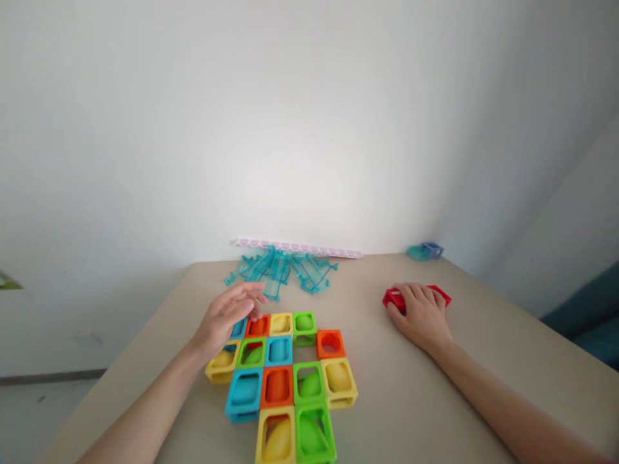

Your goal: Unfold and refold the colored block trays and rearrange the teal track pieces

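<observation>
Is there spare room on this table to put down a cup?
Yes. The table has bare patches between the colored blocks and the right forearm, and between the teal pieces and the red piece. It's crowded behind the blocks, where teal pieces spread in front of the patterned strip, and at the blocks' left, where the left forearm is.

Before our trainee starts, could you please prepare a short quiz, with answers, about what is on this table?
1. Which hand lies on the red toy?
2. True or false: the purple strip is farther back than the clear blue-green pieces.
3. Fill in the gap: at the bottom of the picture, a yellow block sits side by side with a ____ block.

Key:
1. The right hand.
2. True.
3. Green (the green block is on the right of the pair).
</observation>
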Demonstrator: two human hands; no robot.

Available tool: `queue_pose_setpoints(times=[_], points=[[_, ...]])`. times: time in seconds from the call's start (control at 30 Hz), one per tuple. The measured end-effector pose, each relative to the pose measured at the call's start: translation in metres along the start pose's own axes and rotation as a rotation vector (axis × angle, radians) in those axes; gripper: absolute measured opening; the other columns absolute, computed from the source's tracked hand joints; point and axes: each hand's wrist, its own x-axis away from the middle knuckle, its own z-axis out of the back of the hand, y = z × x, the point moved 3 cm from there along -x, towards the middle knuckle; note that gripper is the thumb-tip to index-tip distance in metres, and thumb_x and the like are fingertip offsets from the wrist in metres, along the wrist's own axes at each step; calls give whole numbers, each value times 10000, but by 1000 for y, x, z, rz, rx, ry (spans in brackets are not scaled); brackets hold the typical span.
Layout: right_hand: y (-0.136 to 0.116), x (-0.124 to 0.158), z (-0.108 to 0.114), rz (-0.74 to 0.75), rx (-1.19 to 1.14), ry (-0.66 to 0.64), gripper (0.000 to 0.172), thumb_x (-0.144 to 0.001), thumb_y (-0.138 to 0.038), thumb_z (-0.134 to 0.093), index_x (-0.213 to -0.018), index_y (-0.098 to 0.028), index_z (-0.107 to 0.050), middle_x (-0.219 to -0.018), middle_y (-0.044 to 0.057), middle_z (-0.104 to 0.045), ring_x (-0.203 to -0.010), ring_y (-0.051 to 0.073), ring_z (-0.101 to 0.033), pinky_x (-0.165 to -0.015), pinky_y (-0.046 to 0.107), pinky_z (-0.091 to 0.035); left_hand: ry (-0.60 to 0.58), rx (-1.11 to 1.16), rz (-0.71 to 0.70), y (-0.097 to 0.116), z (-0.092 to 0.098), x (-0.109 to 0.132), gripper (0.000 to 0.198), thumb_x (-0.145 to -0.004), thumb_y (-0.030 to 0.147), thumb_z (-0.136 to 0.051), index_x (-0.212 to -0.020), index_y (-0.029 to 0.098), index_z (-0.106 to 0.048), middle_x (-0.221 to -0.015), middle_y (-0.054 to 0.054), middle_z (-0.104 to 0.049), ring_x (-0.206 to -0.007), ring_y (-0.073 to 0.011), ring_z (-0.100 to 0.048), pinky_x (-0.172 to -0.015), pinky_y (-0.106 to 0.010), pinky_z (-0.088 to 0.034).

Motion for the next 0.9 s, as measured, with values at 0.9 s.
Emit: queue_pose_setpoints(times=[0.9], points=[[-2, -5, 13, 11, -56, 147, 387, -893, -407, -389, -1122, -158, -579, -1131, 160, -602, -1068, 329, -519, -972, 507, -312, 297, -473, -39, 9, 11, -1, 223, -837, 351, -579, -872, 169, -702, -771, -42, -684, -695, -172, -585, -664, -277, -441]])
